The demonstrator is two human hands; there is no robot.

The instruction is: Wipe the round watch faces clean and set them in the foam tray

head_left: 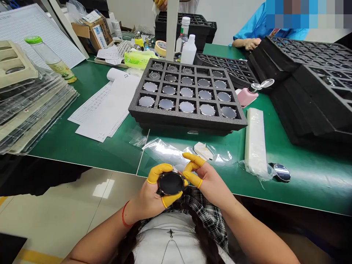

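My left hand point(154, 192), yellow finger cots on its fingertips, is closed around the rim of a round watch case point(172, 183) with a black face turned up toward me. At the case's right edge is my right hand point(202, 176), also in yellow finger cots. Its thumb and a finger come together beside the rim, while the index finger reaches out above. Whatever lies between those fingertips is too small to make out. Beyond the hands stands a black foam tray point(189, 116) holding several similar watch cases point(187, 107) in square compartments.
Clear film point(165, 152) and a crumpled white scrap point(203, 151) lie before the tray. To the right are a wrapped white block point(255, 139), another watch case point(281, 172) and a pink bottle point(248, 96). Stacked plastic trays point(35, 106) stand left. A co-worker's hand point(252, 44) rests at the back.
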